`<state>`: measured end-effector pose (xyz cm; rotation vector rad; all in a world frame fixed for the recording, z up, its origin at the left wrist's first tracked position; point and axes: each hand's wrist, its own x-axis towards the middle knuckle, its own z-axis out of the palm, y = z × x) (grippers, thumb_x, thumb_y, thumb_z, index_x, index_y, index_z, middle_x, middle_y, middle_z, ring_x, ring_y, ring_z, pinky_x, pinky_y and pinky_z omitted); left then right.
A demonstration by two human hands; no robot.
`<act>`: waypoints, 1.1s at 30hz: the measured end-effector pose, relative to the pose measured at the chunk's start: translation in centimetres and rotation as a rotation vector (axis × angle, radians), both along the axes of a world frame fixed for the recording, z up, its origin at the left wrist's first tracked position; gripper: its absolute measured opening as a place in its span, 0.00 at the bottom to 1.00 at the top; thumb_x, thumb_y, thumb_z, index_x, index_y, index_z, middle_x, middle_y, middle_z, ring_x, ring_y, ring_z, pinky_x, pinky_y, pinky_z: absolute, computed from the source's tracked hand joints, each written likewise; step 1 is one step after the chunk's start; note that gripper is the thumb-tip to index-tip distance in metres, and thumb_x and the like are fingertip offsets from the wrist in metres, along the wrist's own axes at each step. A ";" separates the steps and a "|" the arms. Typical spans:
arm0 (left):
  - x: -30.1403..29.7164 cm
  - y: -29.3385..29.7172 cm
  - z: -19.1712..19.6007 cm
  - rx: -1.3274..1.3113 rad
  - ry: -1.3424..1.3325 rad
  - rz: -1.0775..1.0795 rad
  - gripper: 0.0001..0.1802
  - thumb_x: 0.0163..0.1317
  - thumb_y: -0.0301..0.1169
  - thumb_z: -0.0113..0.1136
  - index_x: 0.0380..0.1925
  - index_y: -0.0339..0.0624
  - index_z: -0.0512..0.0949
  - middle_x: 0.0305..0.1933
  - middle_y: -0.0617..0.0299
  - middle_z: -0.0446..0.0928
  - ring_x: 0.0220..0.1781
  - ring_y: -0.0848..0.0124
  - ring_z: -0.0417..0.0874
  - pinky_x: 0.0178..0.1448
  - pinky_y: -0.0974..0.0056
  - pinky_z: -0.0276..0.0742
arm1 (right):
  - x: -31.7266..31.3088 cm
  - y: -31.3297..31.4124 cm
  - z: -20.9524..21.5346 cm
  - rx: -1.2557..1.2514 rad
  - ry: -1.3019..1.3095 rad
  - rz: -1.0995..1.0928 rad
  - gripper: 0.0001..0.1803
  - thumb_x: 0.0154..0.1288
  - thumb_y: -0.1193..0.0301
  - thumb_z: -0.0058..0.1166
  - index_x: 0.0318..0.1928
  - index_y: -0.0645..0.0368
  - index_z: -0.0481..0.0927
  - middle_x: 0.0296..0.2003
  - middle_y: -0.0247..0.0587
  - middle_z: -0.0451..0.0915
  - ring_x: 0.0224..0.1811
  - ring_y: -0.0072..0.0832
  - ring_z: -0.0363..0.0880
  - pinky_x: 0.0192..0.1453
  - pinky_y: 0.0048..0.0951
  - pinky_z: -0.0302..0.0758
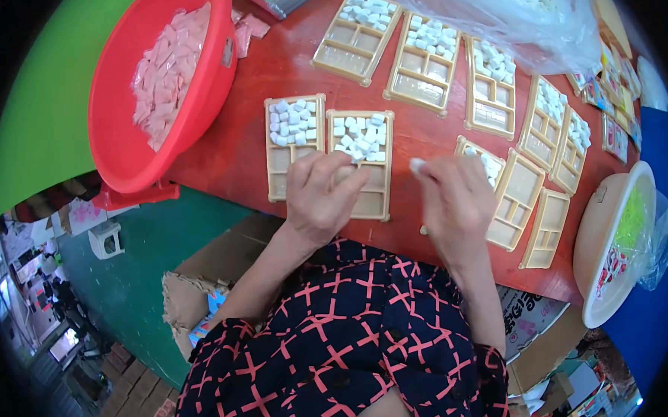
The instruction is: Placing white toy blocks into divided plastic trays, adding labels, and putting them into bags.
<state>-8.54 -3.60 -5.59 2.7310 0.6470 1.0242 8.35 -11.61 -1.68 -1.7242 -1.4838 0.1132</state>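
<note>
My left hand [321,189] is over the two nearest tan compartment trays, its thumb and fingers closed at the edge of the heaped white cubes [361,135]. What its fingertips hold, if anything, is hard to make out. Between the thumb and fingers of my right hand [457,195] is a small white cube [416,165], held above the red table. My right hand partly hides a tan tray with a few cubes [491,165] in its far compartment. The left of the two nearest trays [279,158] also has cubes filling its large compartment; their smaller compartments show bare.
Several more trays [421,84] with cubes stand farther back; two trays without cubes [515,188] lie to the right. A red basin [223,54] of pink packets stands left, a white basin [587,242] right. A clear plastic bag [498,26] lies at the back.
</note>
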 end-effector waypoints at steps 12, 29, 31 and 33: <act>10.3 7.9 7.8 -0.165 -0.219 -0.231 0.13 0.39 0.17 0.62 0.28 0.40 0.77 0.32 0.56 0.73 0.34 0.59 0.76 0.36 0.62 0.71 | 9.2 5.1 2.1 -0.024 0.190 -0.134 0.04 0.52 0.76 0.52 0.30 0.63 0.78 0.24 0.41 0.77 0.27 0.28 0.76 0.30 0.25 0.71; 38.0 27.6 -1.0 0.067 0.546 0.063 0.21 0.50 0.29 0.54 0.46 0.38 0.67 0.39 0.48 0.75 0.45 0.57 0.76 0.49 0.57 0.71 | 31.4 21.3 -3.7 -0.522 -0.337 -0.372 0.23 0.51 0.60 0.55 0.44 0.60 0.66 0.45 0.63 0.68 0.41 0.58 0.72 0.43 0.46 0.71; 37.7 28.6 -0.7 -0.028 0.540 -0.016 0.20 0.49 0.30 0.55 0.43 0.37 0.68 0.37 0.48 0.76 0.42 0.57 0.77 0.46 0.57 0.71 | 33.0 21.4 -3.5 -0.470 -0.259 -0.368 0.22 0.50 0.63 0.56 0.44 0.60 0.67 0.41 0.61 0.70 0.38 0.57 0.72 0.41 0.45 0.70; 37.3 29.1 -0.3 -0.123 0.525 -0.098 0.18 0.49 0.31 0.55 0.41 0.36 0.69 0.35 0.49 0.76 0.39 0.58 0.78 0.44 0.58 0.72 | 34.3 21.3 -3.1 -0.216 -0.103 -0.384 0.21 0.49 0.69 0.58 0.43 0.59 0.68 0.31 0.50 0.73 0.29 0.43 0.75 0.33 0.38 0.71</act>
